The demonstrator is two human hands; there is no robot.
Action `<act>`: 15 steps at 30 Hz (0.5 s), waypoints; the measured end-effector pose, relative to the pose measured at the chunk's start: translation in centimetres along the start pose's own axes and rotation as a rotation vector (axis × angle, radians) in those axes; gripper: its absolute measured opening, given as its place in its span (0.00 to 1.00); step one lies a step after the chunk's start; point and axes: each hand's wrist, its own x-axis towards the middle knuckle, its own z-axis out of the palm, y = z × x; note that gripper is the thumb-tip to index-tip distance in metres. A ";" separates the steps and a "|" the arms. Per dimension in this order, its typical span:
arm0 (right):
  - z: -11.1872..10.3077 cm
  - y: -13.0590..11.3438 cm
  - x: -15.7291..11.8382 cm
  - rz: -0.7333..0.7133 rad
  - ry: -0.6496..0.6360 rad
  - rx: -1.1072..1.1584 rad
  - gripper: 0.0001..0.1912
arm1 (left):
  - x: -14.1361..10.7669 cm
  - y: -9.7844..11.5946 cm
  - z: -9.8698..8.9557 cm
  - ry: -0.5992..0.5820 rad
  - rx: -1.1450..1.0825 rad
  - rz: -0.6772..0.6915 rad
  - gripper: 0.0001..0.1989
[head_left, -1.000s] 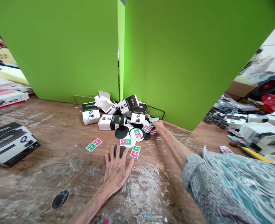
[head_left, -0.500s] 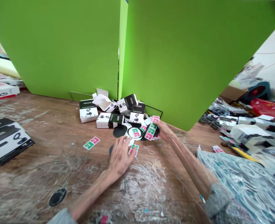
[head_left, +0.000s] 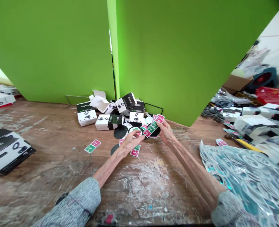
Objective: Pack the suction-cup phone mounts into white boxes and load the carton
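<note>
- Cards [head_left: 151, 128], pink and green, overlap in an uneven strip that slants over a pile of black and white discs [head_left: 120, 132].
- My right grip [head_left: 166, 133] is closed on the strip's upper end, thumb and fingers pinching it.
- My left grip [head_left: 131, 141] has its fingertips at the strip's lower end; I cannot tell how far open it is, or whether it has hold.
- Loose card [head_left: 135, 151] lies flat on the desk [head_left: 153, 186] just below my left grip; second card [head_left: 92, 146] lies farther left.
- White-and-black boxes [head_left: 109, 122] sit behind the discs, before a green panel [head_left: 158, 63].
</note>
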 end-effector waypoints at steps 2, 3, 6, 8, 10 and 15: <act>0.6 -0.3 -0.8 0.011 -0.054 0.015 0.20 | 0.1 0.8 0.0 -0.041 -0.024 0.033 0.30; 0.9 -0.4 -1.2 0.021 -0.078 0.029 0.20 | 0.3 1.2 0.1 -0.076 -0.047 0.044 0.31; 1.4 -0.5 -2.3 0.070 -0.107 0.084 0.19 | 0.8 1.9 1.0 -0.205 -0.136 0.020 0.31; 1.1 -0.4 -2.8 0.105 -0.099 0.103 0.19 | 0.9 2.0 1.7 -0.248 -0.188 -0.025 0.32; 0.4 -0.1 -3.1 0.125 -0.072 0.116 0.19 | 0.7 1.9 2.2 -0.232 -0.204 -0.042 0.30; -2.0 1.1 -3.7 0.124 0.014 0.151 0.19 | -0.6 1.5 3.1 -0.113 -0.056 0.065 0.21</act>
